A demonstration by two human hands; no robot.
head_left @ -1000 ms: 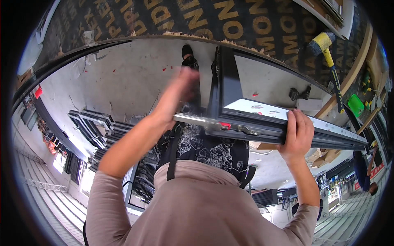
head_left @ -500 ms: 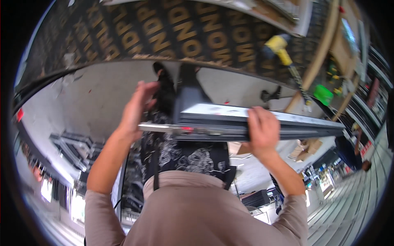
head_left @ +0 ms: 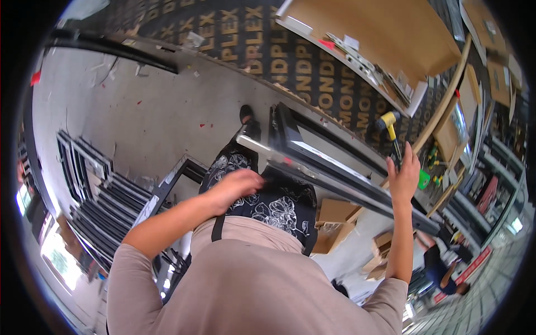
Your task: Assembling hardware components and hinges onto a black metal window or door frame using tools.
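Observation:
My right hand (head_left: pixel 404 176) is raised past the frame, fingers stretched and thumb apart. Just beyond its fingertips lies a yellow-headed mallet (head_left: pixel 387 120) on the bench; whether hand and handle touch cannot be made out. In front of my waist a dark grey frame (head_left: pixel 340 170) slants down to the right, passing behind my right forearm. A silvery metal strip (head_left: pixel 255 144) sticks out at its left end. My left hand (head_left: pixel 241 185) hovers by my apron below that strip, fingers loosely bent and slightly blurred, with nothing visible in them.
The bench with its dark printed board (head_left: pixel 262 61) runs across the far side, bearing an open cardboard box (head_left: pixel 379 33). Stacked dark frames (head_left: pixel 106 218) stand at the left. Cardboard boxes (head_left: pixel 335 223) lie on the floor, and another person (head_left: pixel 441 268) is at the far right.
My right hand has let go of the frame and moved up and right toward the mallet. My left hand has dropped toward my waist. The frame now slants, and my view has turned.

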